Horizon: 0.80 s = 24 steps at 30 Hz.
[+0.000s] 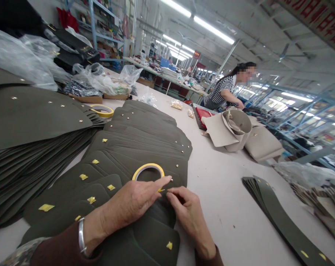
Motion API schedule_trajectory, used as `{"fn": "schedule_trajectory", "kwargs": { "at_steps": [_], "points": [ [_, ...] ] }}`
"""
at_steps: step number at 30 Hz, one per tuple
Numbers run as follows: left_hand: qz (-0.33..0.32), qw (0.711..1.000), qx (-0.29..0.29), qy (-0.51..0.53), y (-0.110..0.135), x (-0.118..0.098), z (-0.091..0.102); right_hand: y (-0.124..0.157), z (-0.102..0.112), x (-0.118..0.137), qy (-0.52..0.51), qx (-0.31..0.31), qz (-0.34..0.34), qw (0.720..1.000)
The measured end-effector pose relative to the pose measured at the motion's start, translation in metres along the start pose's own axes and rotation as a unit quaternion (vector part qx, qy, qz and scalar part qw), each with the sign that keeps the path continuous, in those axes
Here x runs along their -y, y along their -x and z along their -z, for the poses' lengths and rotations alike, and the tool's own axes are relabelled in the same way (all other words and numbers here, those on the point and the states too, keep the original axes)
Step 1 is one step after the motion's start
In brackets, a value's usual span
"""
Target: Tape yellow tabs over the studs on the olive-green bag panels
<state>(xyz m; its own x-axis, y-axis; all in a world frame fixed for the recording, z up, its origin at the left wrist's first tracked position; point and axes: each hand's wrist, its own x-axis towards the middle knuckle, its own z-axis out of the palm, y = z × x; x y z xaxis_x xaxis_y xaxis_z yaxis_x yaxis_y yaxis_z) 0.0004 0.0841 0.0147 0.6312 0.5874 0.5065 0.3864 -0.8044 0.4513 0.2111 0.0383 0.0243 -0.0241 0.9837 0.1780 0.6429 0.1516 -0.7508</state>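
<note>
My left hand (131, 199), with a silver bracelet at its wrist, holds a roll of yellow tape (148, 166) over the dark green panels. Its fingers cover the roll's lower part. Close by, my right hand (185, 207) pinches thumb and forefinger together by a small yellow strip of tape (162, 190) that sticks out between the hands. Beneath them fan out several overlapping dark green leather-like panels (145, 133) with small metal studs. Yellow tape pieces (46, 207) are stuck on several of these panels.
A second tape roll (102, 110) lies beside a thick stack of green panels (31, 114) at left. Green strips (278, 210) rest at right, beige bag parts (231, 129) farther back. Plastic bags (101, 79) lie at the back left. Another person (220, 92) bends over the table's far side.
</note>
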Motion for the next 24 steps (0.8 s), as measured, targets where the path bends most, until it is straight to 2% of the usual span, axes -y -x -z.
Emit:
{"fn": "schedule_trajectory", "kwargs": {
  "at_steps": [2,6,11,15,17,19,22,24],
  "points": [
    [0.021,0.999,0.025,-0.009,0.000,-0.001,0.000,0.001,-0.001,0.002,-0.047,-0.049,0.065,0.996],
    [0.035,0.998,0.057,0.004,0.000,0.000,-0.002,0.001,-0.007,0.007,-0.023,-0.058,0.191,0.980],
    [0.036,0.998,0.059,0.002,-0.001,-0.002,-0.004,-0.002,-0.014,0.009,0.041,-0.059,0.242,0.968],
    [0.030,0.998,0.058,0.025,-0.003,-0.005,-0.004,-0.001,-0.018,0.010,0.091,-0.107,0.264,0.954],
    [0.032,0.998,0.056,0.010,-0.005,-0.005,-0.004,0.000,-0.019,0.011,0.100,-0.127,0.253,0.954],
    [0.025,0.998,0.051,-0.019,-0.006,-0.005,-0.004,0.001,-0.020,0.014,0.080,-0.130,0.212,0.965],
    [0.004,0.999,0.019,-0.043,-0.006,-0.007,-0.005,0.001,-0.023,0.018,-0.033,-0.104,0.068,0.992],
    [-0.018,0.999,-0.013,-0.041,-0.005,-0.009,-0.007,-0.002,-0.023,0.018,-0.138,-0.079,-0.045,0.986]
  ]
}}
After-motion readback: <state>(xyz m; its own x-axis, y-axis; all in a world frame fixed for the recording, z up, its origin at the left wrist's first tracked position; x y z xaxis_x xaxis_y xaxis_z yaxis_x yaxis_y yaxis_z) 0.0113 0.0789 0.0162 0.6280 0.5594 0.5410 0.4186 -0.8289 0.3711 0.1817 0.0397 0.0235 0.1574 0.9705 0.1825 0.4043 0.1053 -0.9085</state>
